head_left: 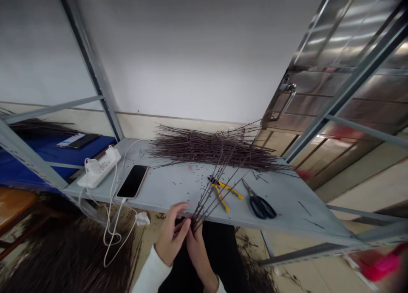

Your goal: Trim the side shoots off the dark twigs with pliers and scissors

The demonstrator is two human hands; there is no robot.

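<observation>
My left hand [170, 238] and my right hand [197, 250] meet at the lower ends of a small bunch of thin dark twigs [216, 187], just off the front edge of a grey metal shelf [287, 208]. Both hands grip the stems, and the twig tips fan upward over the shelf. A large loose pile of similar twigs [210, 148] lies across the back of the shelf. Yellow-handled pliers [223, 193] and black-handled scissors [258, 204] lie on the shelf to the right of the bunch, out of reach of my fingers' contact.
A black phone [132, 181] on a charging cable and a white power strip [98, 167] sit on the shelf's left. Heaps of dark twigs [66, 259] cover the floor at lower left. Steel uprights frame the shelf, and a metal door handle [285, 102] stands behind it.
</observation>
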